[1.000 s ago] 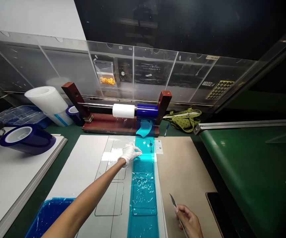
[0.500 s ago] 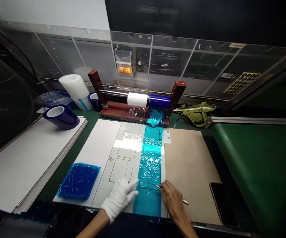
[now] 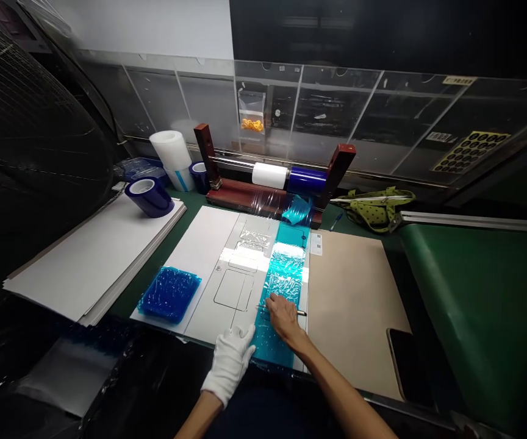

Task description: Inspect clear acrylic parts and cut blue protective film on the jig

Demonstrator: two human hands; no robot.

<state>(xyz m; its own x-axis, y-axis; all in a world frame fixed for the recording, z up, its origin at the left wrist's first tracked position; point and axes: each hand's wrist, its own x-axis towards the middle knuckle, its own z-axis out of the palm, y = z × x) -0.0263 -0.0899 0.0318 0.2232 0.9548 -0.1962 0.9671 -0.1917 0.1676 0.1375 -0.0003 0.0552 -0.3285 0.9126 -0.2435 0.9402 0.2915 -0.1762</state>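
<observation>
The right hand (image 3: 283, 315) is bare, and its fingers are clenched around a thin metal blade tool (image 3: 301, 313) (only the handle end and a sliver of the tip show past the hand), which lies across the strip of cyan film (image 3: 278, 305). That film runs from the near edge of the white work board (image 3: 202, 241) back toward the far edge of the desk (image 3: 474, 286), where it rises to a dark blue roll (image 3: 307, 180) on a wooden roller stand (image 3: 263, 198). A white roll (image 3: 269, 175) sits on the same rod, just beside the blue one.

The left hand (image 3: 231, 360), in a white glove, rests flat at the near edge of the board with its fingers released and spread, their tips touching the left border of the cyan film, close to the right hand.

On the board's left part lies a crumpled piece of dark blue film (image 3: 169, 294). To the right of the board a tan sheet (image 3: 355, 292) covers the desk, and a dark phone (image 3: 410, 366) lies near its near right corner. On the left side of the desk a stack of grey boards (image 3: 89, 262) carries a loose blue tape roll (image 3: 149, 196); behind it stands a large white film roll (image 3: 172, 152). A green spotted bag (image 3: 376, 207) lies along the far edge, right of the stand.
</observation>
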